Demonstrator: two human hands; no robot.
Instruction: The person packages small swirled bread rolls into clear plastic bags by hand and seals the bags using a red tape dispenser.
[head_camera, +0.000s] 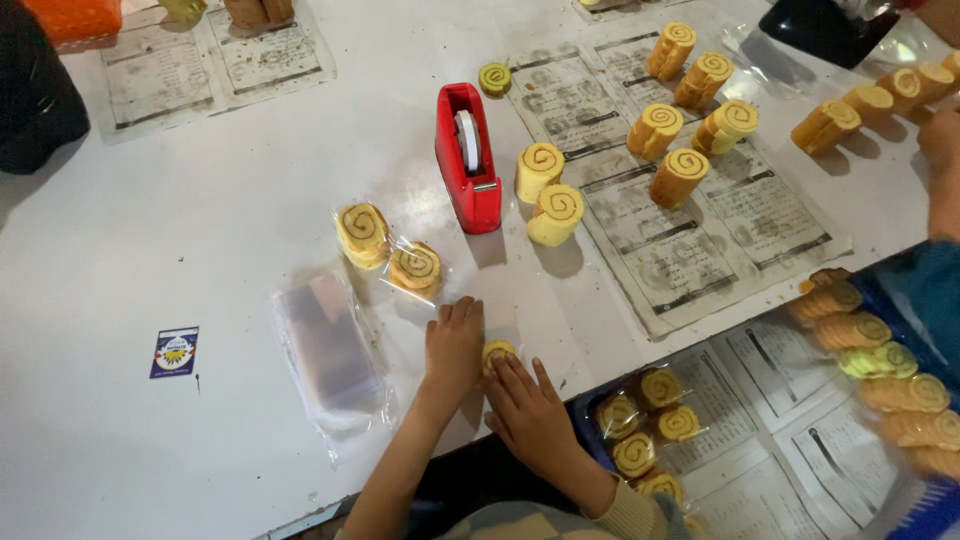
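My left hand (453, 345) and my right hand (530, 415) rest on the white table (200, 250) near its front edge, both touching one small yellow swirl roll (497, 351) that lies between them. The roll looks to be in a clear wrapper, though I cannot tell for sure. Just behind my left hand lie two wrapped swirl rolls (388, 250). A stack of clear plastic bags (328, 350) lies to the left of my left hand.
A red tape dispenser (466, 158) stands mid-table with two bare rolls (548, 190) beside it. More rolls (690, 90) stand on newspaper (700, 250) at the right. Wrapped rolls (645, 425) fill a blue crate below. Another person's hand (940, 160) is at the far right.
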